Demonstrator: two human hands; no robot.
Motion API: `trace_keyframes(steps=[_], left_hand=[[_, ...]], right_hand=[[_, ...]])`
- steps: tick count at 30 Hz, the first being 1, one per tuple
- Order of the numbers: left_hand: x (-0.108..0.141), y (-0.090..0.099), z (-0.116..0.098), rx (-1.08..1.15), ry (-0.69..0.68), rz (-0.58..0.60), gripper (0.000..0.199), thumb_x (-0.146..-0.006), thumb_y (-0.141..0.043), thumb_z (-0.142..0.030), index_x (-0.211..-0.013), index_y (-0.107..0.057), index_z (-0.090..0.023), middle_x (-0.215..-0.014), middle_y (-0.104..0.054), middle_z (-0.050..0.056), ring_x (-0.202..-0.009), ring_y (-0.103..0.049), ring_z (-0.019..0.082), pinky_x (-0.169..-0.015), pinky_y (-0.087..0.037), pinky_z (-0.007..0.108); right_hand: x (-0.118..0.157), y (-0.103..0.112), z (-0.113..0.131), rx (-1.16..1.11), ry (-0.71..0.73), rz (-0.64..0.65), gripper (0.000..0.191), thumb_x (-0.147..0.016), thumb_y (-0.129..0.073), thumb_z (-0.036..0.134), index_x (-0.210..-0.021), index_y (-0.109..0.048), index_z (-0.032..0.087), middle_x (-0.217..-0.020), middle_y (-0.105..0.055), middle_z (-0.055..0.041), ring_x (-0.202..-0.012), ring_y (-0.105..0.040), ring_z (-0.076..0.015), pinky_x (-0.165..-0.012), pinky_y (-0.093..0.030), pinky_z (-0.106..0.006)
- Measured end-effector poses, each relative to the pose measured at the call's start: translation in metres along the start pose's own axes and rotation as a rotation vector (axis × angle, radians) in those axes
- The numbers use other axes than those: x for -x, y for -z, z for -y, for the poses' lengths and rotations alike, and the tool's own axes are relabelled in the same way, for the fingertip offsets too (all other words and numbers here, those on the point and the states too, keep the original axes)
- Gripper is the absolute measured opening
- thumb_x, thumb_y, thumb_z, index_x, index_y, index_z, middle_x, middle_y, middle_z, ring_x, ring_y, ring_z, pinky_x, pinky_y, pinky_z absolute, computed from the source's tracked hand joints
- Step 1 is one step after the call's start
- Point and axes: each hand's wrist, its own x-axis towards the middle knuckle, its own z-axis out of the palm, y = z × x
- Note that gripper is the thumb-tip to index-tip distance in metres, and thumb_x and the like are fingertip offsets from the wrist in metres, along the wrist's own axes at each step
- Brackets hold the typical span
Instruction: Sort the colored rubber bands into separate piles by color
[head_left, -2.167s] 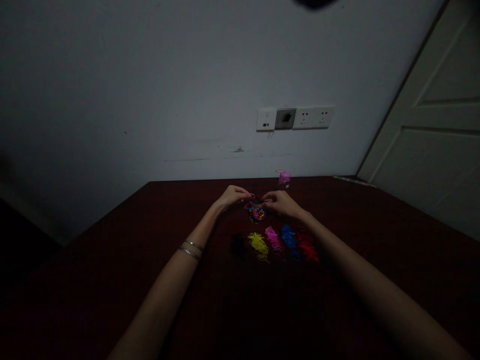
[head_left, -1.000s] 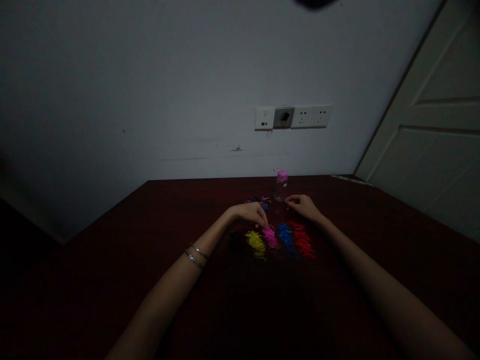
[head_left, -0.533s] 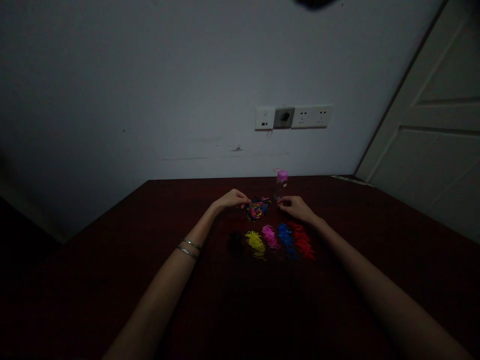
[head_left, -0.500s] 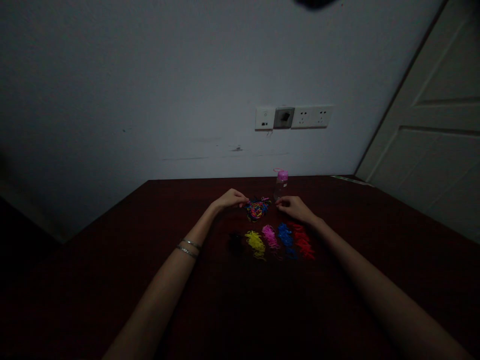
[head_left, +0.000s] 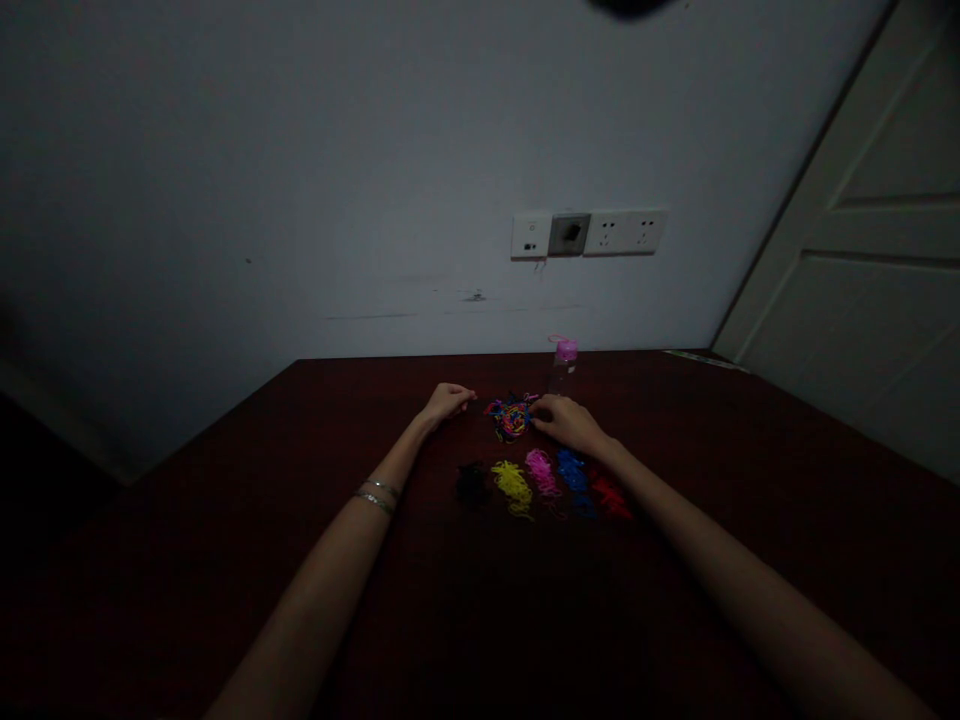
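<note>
A tangled pile of mixed coloured strings (head_left: 511, 418) lies on the dark red table. My left hand (head_left: 451, 399) is just left of it, thumb and fingers pinched together; anything between them is too small to make out. At the pile's right edge, my right hand (head_left: 562, 418) has its fingertips pressed together on the strings. Nearer to me lie separate bundles in a row: black (head_left: 473, 484), yellow (head_left: 513, 488), pink (head_left: 543, 474), blue (head_left: 573, 472) and red (head_left: 611, 494), the red one partly in my right arm's shadow.
A clear bottle with a pink lid (head_left: 566, 350) stands behind my right hand. The wall with sockets (head_left: 624, 233) rises behind the table (head_left: 360, 400). A white panelled door (head_left: 870, 250) is on the right.
My left hand has moved left, away from the pile. My right hand has moved left from near the bottle to the pile's right edge.
</note>
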Motion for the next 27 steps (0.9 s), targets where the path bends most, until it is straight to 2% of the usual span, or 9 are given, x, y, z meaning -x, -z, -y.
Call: trace_keyframes(steps=[8, 15, 27], left_hand=[[-0.003, -0.003, 0.003, -0.046, -0.009, -0.01, 0.027, -0.07, -0.053, -0.031, -0.081, -0.066, -0.01, -0.047, -0.045, -0.004, -0.036, -0.029, 0.003, -0.037, -0.019, 0.018], [-0.001, -0.003, 0.002, -0.082, -0.055, -0.031, 0.027, -0.071, -0.052, -0.029, -0.081, -0.067, -0.01, -0.046, -0.046, -0.004, -0.039, -0.032, 0.004, -0.041, -0.023, 0.017], [0.003, -0.005, 0.0, -0.1, -0.086, -0.067, 0.025, -0.071, -0.052, -0.026, -0.079, -0.067, -0.008, -0.046, -0.047, -0.004, -0.041, -0.033, 0.004, -0.043, -0.024, 0.018]], right_hand=[[0.001, 0.001, 0.003, 0.012, -0.021, -0.008, 0.019, -0.077, -0.052, 0.025, -0.093, -0.063, 0.025, -0.104, -0.063, -0.0026, -0.091, -0.058, -0.0189, -0.067, -0.043, -0.024], [0.0, 0.002, -0.001, -0.009, -0.019, -0.013, 0.014, -0.076, -0.053, 0.024, -0.084, -0.064, 0.023, -0.094, -0.065, -0.0025, -0.085, -0.059, -0.0177, -0.069, -0.043, -0.024], [-0.001, 0.011, -0.005, -0.103, 0.024, -0.102, 0.016, -0.078, -0.053, 0.029, -0.086, -0.065, 0.023, -0.092, -0.066, -0.0027, -0.082, -0.059, -0.0165, -0.069, -0.043, -0.025]])
